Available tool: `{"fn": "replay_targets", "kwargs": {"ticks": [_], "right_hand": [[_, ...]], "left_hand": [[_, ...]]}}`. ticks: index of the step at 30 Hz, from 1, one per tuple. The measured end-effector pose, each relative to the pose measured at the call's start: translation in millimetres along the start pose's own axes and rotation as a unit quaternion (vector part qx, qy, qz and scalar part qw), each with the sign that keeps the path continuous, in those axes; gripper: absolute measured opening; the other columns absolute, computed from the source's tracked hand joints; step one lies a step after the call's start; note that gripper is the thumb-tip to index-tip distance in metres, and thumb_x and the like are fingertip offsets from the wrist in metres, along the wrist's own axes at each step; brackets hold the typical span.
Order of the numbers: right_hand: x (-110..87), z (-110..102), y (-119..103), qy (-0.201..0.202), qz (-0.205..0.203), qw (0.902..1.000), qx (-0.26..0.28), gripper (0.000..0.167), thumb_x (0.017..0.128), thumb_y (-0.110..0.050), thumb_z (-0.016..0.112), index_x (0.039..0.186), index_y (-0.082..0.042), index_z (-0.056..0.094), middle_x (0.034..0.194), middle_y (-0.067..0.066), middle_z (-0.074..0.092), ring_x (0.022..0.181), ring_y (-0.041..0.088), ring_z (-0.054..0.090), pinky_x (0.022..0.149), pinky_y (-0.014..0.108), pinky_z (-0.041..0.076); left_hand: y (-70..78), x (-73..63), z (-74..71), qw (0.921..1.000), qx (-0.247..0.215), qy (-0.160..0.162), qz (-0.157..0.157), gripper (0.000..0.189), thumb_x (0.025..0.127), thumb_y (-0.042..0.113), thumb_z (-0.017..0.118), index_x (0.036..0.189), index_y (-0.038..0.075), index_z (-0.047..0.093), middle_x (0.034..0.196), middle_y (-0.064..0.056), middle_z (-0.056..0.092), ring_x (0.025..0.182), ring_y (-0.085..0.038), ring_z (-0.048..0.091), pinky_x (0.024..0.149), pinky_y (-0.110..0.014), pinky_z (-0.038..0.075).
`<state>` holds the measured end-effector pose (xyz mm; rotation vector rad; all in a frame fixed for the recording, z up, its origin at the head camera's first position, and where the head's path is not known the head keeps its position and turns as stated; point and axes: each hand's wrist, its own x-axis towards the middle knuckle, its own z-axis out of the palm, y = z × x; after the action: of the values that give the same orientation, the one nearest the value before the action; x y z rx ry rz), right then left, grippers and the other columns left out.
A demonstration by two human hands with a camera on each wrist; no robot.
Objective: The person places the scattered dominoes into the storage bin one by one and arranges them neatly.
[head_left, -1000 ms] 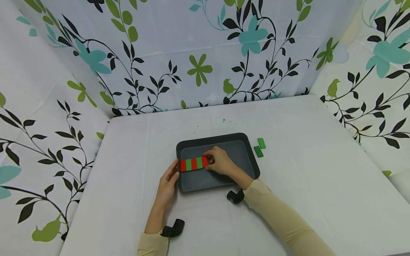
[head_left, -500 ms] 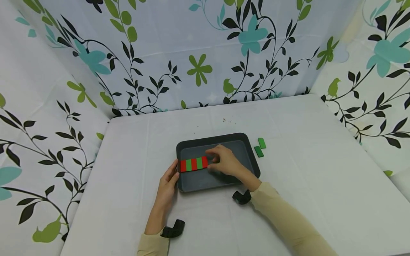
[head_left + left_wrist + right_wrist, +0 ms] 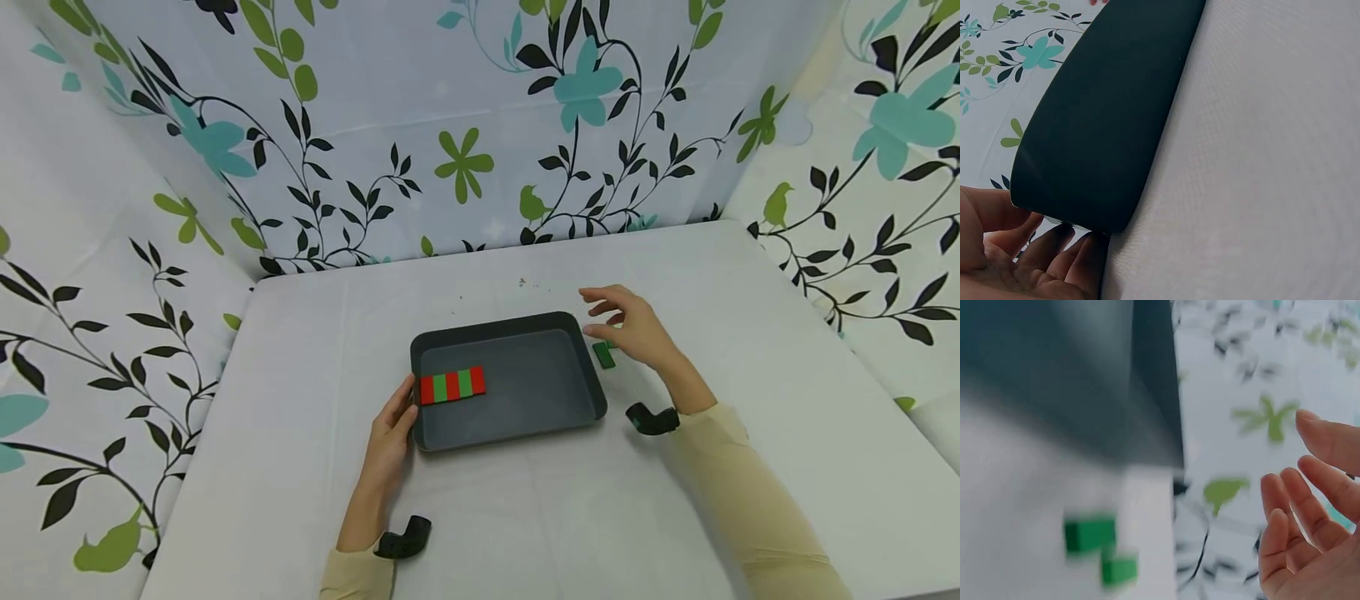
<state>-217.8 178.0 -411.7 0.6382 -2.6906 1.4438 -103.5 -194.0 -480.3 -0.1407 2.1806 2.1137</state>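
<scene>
My left hand [image 3: 390, 425] rests with extended fingers and thumb against the left end of a dark grey tray [image 3: 536, 383]. From the left wrist, the fingers [image 3: 1088, 262] touch the end of the tray's outer wall. Inside the tray, red and green blocks [image 3: 453, 385] lie side by side in an alternating row, starting at the left wall. Beyond the tray's right side, my right hand [image 3: 628, 325] hovers with spread fingers and holds nothing. Just under it lie two green blocks, a darker one [image 3: 603, 355] and a lighter one [image 3: 613, 342] partly hidden by the thumb.
A white cloth covers the table [image 3: 510, 517]. Patterned fabric [image 3: 375, 125] hangs along the back and both sides. Small dark specks [image 3: 522, 283] mark the cloth behind the tray. Each wrist carries a black camera mount, such as the right one [image 3: 652, 419].
My right hand has let go of the red block at the row's right end, lifted out of the tray and moved right, over the green blocks. The left hand stays at the tray.
</scene>
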Motion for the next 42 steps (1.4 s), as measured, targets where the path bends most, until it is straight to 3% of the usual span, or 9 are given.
{"fn": "replay_targets", "kwargs": {"ticks": [7,16,24,31,37,42], "right_hand": [[-1.1,-23,47,-0.039,0.078,0.9960,-0.018,0.063,0.089,-0.006,0.070,0.146,-0.002,0.042,0.145,0.022,0.042,0.125,0.042,0.048,0.104,0.060,0.038],[1.1,-22,76,-0.072,0.136,0.9875,-0.033,0.068,0.084,-0.004,0.075,0.144,0.000,0.044,0.143,0.025,0.045,0.125,0.042,0.047,0.098,0.055,0.044],[1.2,-17,79,-0.082,0.164,0.9822,-0.040,0.067,0.080,-0.002,0.076,0.141,0.001,0.047,0.140,0.024,0.049,0.119,0.038,0.048,0.099,0.049,0.042],[2.0,-15,76,-0.085,0.158,0.9821,-0.057,0.062,0.079,-0.002,0.076,0.136,0.004,0.051,0.129,0.026,0.048,0.112,0.037,0.048,0.092,0.048,0.043],[2.1,-14,79,-0.084,0.162,0.9808,-0.068,0.056,0.081,-0.002,0.074,0.133,0.004,0.055,0.124,0.024,0.048,0.112,0.037,0.048,0.092,0.048,0.043],[1.3,-13,79,-0.076,0.158,0.9814,-0.078,0.054,0.082,-0.005,0.074,0.132,0.004,0.056,0.122,0.025,0.050,0.111,0.038,0.049,0.093,0.050,0.044]], "left_hand": [[-1.9,-0.4,-0.2,1.0000,-0.005,0.000,0.001,0.052,0.105,0.006,0.039,0.155,0.011,0.028,0.163,-0.007,0.021,0.152,-0.020,0.014,0.114,-0.014,0.026],[-3.9,-1.0,0.5,0.9999,-0.008,0.006,0.008,0.052,0.104,0.004,0.039,0.155,0.009,0.028,0.163,-0.010,0.021,0.152,-0.024,0.014,0.110,-0.010,0.028],[-3.6,-0.2,0.7,0.9999,-0.007,0.006,0.007,0.052,0.104,0.004,0.039,0.155,0.009,0.029,0.163,-0.008,0.022,0.152,-0.022,0.014,0.112,-0.012,0.027],[-1.9,-0.2,0.8,0.9998,-0.014,0.010,0.000,0.052,0.104,0.004,0.038,0.155,0.011,0.028,0.163,-0.004,0.022,0.151,-0.017,0.015,0.112,-0.011,0.027],[-2.4,-0.3,1.0,0.9999,-0.011,0.009,0.001,0.052,0.105,0.005,0.039,0.155,0.010,0.028,0.162,-0.004,0.023,0.151,-0.018,0.015,0.115,-0.016,0.025],[-2.4,-0.3,0.6,0.9999,-0.014,0.009,0.001,0.052,0.105,0.006,0.039,0.155,0.012,0.029,0.162,-0.003,0.023,0.151,-0.016,0.016,0.113,-0.012,0.026]]}}
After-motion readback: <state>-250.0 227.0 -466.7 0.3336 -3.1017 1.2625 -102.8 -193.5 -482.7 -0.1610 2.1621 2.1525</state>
